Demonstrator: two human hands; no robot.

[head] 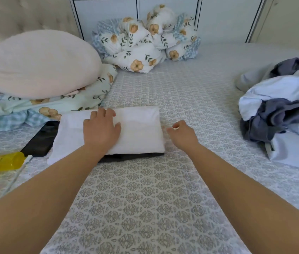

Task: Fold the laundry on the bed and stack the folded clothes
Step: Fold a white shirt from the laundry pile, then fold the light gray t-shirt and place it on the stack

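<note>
On the far left of the bed (163,198), a yellow bottle (0,162) lies on its side near the edge, with a black phone (40,139) just beyond it, partly tucked under the corner of the folded white garment (139,129). Behind these, a round cream pillow (37,63) sits on a floral cover (53,105), and a bundled floral duvet (145,43) lies against the far wall. At the centre, the white garment rests on top of a dark folded garment (132,156), whose edge shows along the near side, so the stack is begun. The left hand (102,128) lies flat on the white piece, fingers extended, pressing it down. The right hand (181,133) hovers just beside the stack's right edge, fingers loosely curled and holding nothing that can be seen. To finish this step well, I would smooth outward from the middle with the flat palm, squaring the white edges over the dark piece below, since the left side appears to overhang toward the phone. Nudging the stack clear of the phone would likely keep it level. Further right, well apart from the stack, the unfolded pile (282,110) of pale blue and grey-purple clothes waits, so much of the task seems left to do; the free right hand is best placed to reach for the next piece.
</note>
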